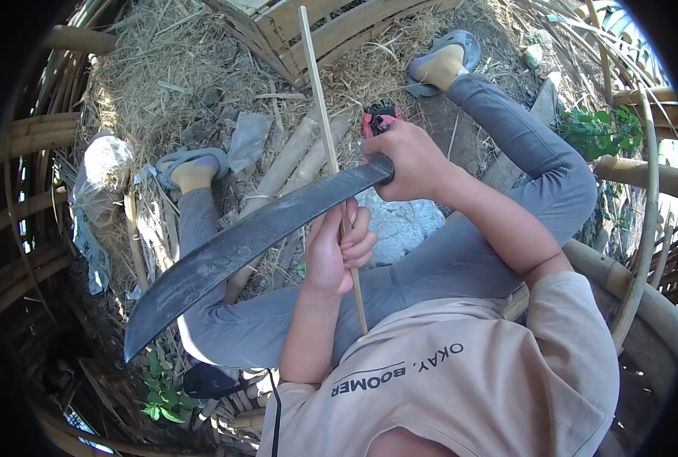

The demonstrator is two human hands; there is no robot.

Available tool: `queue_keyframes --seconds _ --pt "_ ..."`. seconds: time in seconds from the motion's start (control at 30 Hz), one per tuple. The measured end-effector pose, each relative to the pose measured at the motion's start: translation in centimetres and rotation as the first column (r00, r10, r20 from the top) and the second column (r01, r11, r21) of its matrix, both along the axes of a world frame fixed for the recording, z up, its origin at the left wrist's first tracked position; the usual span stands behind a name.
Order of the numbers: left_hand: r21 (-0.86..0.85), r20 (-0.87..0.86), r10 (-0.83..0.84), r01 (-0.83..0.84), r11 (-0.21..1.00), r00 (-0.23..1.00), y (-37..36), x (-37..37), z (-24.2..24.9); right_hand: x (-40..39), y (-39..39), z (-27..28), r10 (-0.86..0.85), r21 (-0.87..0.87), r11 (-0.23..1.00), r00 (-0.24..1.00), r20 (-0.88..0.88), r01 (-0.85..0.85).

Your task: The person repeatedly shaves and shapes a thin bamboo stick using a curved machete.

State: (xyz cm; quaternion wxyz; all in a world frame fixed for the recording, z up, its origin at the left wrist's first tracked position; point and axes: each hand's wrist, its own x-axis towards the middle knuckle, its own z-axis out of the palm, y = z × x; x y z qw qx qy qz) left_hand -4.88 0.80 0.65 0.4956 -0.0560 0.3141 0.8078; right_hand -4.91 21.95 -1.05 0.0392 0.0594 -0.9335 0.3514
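Note:
My right hand (pixel 415 161) is closed around the grip end of a machete (pixel 255 236), hiding its handle. The broad dark blade reaches down to the left, its tip beyond my left knee. My left hand (pixel 340 245) grips a long thin bamboo strip (pixel 320 91) just below the blade. The strip runs from near the wooden crate back toward my shirt, and the blade crosses over it. A red and black object (pixel 381 119) shows just past my right hand's knuckles.
A slatted wooden crate (pixel 278 38) stands ahead. Between my feet lie bamboo poles (pixel 289 156), a pale rock (pixel 403 228) and a plastic scrap (pixel 250 141) on straw-strewn ground. Bamboo rails (pixel 647 179) curve along the right, and a plastic bag (pixel 104 171) sits left.

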Motion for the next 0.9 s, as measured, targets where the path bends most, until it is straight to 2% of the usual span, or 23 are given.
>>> queue_keyframes --seconds 0.07,0.1,0.17,0.27,0.3,0.4,0.5,0.6,0.67,0.7,0.83,0.9 --pt "0.071 -0.032 -0.038 0.04 0.997 0.999 0.0 0.2 0.2 0.3 -0.2 -0.4 -0.004 -0.086 0.996 1.0 -0.014 0.003" --pt "0.104 -0.047 -0.052 0.057 0.993 0.998 0.0 0.3 0.2 0.3 -0.2 -0.4 -0.035 -0.072 0.997 0.999 -0.039 0.033" --pt "0.073 -0.025 -0.022 0.024 0.997 0.999 -0.1 0.3 0.5 -0.2 -0.1 -0.2 -0.09 -0.049 0.995 0.991 -0.096 0.085" --pt "0.029 -0.02 -0.011 0.011 1.0 1.0 -0.3 0.4 0.2 -1.1 0.9 -0.6 -0.111 0.063 0.991 0.993 -0.044 0.114" --pt "0.02 -0.021 -0.01 0.011 1.0 1.0 -0.1 0.4 0.1 -0.9 0.9 -0.6 -0.135 0.083 0.987 0.989 -0.064 0.14" --pt "-0.011 -0.031 -0.016 0.015 1.0 0.999 0.1 0.3 0.4 -1.1 1.3 -0.2 -0.134 0.091 0.987 0.991 0.026 0.131" --pt "-0.049 -0.027 -0.017 0.015 0.999 0.999 0.2 0.2 0.4 -1.4 1.9 -0.2 -0.15 0.153 0.977 0.989 0.007 0.147" --pt "0.029 -0.037 0.011 -0.01 1.0 0.999 -0.4 0.5 0.0 -2.1 3.8 -0.6 -0.251 0.181 0.952 0.968 -0.012 0.248" --pt "-0.014 -0.057 -0.015 0.015 1.0 0.998 -0.2 0.6 0.4 -3.0 6.7 -1.8 -0.437 0.141 0.886 0.897 -0.065 0.441" --pt "-0.031 -0.07 -0.024 0.022 0.999 0.997 0.1 0.5 0.6 -2.8 7.7 -1.3 -0.45 0.1 0.887 0.893 -0.037 0.451" --pt "-0.007 -0.034 -0.045 0.045 0.999 0.998 0.9 0.0 0.3 -1.6 7.5 -0.8 -0.387 0.068 0.921 0.922 0.034 0.384" --pt "0.002 -0.004 -0.035 0.035 0.999 0.999 0.7 -0.1 -0.4 -1.0 5.2 -0.6 -0.221 0.091 0.972 0.975 0.018 0.218"
